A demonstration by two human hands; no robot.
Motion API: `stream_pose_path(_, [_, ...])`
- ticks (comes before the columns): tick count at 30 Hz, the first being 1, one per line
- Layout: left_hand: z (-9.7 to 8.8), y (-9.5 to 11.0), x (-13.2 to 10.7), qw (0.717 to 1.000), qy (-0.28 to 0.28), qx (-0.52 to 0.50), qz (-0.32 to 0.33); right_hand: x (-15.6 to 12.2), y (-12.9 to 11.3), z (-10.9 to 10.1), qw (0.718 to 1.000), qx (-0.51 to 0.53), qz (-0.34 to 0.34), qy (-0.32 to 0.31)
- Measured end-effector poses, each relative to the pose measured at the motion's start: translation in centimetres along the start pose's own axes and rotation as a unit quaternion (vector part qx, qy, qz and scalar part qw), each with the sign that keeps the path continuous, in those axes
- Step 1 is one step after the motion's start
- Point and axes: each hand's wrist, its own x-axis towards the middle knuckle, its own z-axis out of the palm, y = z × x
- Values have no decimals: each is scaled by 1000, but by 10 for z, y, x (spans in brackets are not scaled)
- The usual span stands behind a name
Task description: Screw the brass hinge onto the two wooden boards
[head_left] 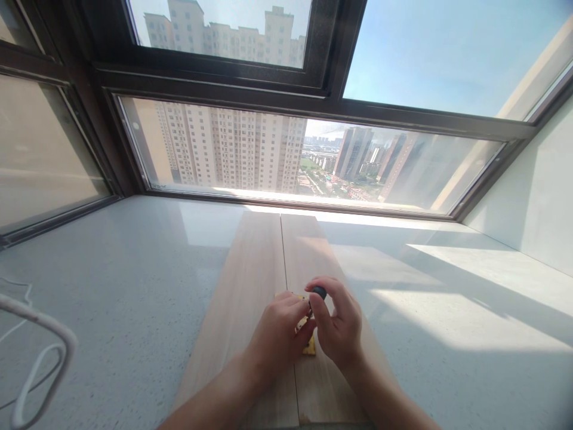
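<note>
Forearms (224, 388) nearest, 5 and 7 o'clock. Right hand (340, 322) grips black screwdriver (319, 292) at 5 o'clock; left hand (286, 325) curls beside it, hold unclear. Yellow plate (310, 347) lies beneath, on boards (237, 310). Screwdriver presumably light, stiff; grasp its rounded end.

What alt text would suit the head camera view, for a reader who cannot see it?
A person's right hand grips a dark-handled tool while the left hand, close beside it, is at a partly hidden yellow piece on two pale wooden boards. The boards lie side by side on a speckled sill; tall buildings show through the dark-framed window.
</note>
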Motion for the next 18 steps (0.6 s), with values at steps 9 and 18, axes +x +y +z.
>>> stream_pose_path(9, [0, 0, -1, 1000, -2, -4, 6, -2, 4, 1, 1000, 19, 9, 13])
stream_pose_path(18, [0, -1, -2, 1000, -13, -9, -8, -4, 0, 1, 1000, 22, 8, -4])
